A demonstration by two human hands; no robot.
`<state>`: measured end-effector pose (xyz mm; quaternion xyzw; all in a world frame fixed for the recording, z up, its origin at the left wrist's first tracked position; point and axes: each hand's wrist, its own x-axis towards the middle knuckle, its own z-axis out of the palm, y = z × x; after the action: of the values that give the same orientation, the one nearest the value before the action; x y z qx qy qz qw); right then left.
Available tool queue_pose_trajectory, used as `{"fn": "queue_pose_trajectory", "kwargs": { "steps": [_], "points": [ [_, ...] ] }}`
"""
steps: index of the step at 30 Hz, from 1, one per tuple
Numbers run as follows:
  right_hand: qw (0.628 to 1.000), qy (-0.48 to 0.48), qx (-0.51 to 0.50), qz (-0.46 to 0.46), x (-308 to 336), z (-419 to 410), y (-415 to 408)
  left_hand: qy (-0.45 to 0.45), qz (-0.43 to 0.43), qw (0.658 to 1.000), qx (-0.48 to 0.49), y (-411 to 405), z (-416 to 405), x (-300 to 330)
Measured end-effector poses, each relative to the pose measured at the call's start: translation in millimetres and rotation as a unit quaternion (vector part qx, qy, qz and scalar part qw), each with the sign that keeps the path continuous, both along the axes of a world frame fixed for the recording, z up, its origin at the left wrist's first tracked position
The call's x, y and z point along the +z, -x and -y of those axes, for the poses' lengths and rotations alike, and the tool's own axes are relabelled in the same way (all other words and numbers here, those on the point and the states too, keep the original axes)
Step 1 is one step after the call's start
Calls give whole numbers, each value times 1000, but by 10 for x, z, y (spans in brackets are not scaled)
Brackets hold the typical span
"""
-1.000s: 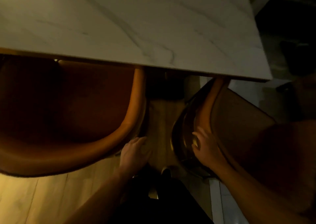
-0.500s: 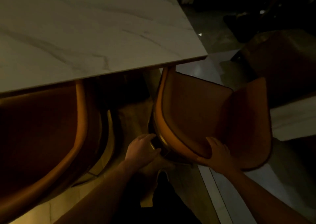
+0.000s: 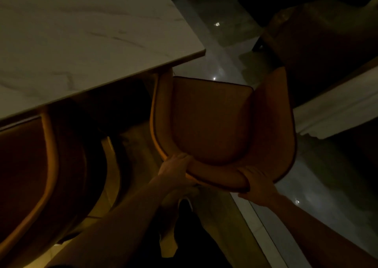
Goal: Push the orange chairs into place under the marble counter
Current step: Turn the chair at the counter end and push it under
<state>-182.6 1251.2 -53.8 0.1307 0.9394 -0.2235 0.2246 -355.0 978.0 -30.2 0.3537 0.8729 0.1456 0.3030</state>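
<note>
you have the right orange chair (image 3: 212, 124) by the top of its curved back. your left hand (image 3: 173, 170) is wrapped over the left end of the back rim, with fingers curled on it. your right hand (image 3: 255, 182) grasps the right end, fingers laid over the top edge. the room is dim, so the thumbs are hard to see.

this chair sits near the corner of the marble counter (image 3: 81, 42) — only its left arm tip is tucked under the edge, and most of the seat sticks out over the shiny floor (image 3: 225, 48). it looks turned a bit, not square to the counter. the other orange chair (image 3: 30, 175) on your left is already partly under the counter.

the chair looks like a stiff shell with a soft padded skin, smooth and round like a cup. it will probably not bend when you push. it looks quite heavy, so it should slide rather than lift. the floor looks slick, so it may slide fast — go slow.

the back rim is a good place to hold, one hand at each end, since that lets you turn it. i think you should swing it to face the counter first, then push. watch that the arms fit under the hard stone edge, as it could scrape the skin.
</note>
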Motion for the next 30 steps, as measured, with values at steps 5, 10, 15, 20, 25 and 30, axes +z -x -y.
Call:
{"fn": "queue_pose_trajectory", "kwargs": {
  "steps": [5,10,15,20,25,30],
  "points": [
    [997,-62,41,-31,-13,16,70,77,-38,995,-45,23,-201,-171],
    [989,-107,91,49,18,7,161,147,-65,981,-107,83,-304,-375],
    [989,-102,81,64,19,9,174,154,-68,977,-130,127,-320,-420],
    [990,-104,80,50,-13,19,173,110,-71,988,-87,85,-293,-428],
    [990,-104,77,48,-26,35,159,72,-55,995,-36,54,-258,-439],
    [989,-109,79,62,-6,29,166,65,-58,996,-17,31,-266,-447]
  ]
}}
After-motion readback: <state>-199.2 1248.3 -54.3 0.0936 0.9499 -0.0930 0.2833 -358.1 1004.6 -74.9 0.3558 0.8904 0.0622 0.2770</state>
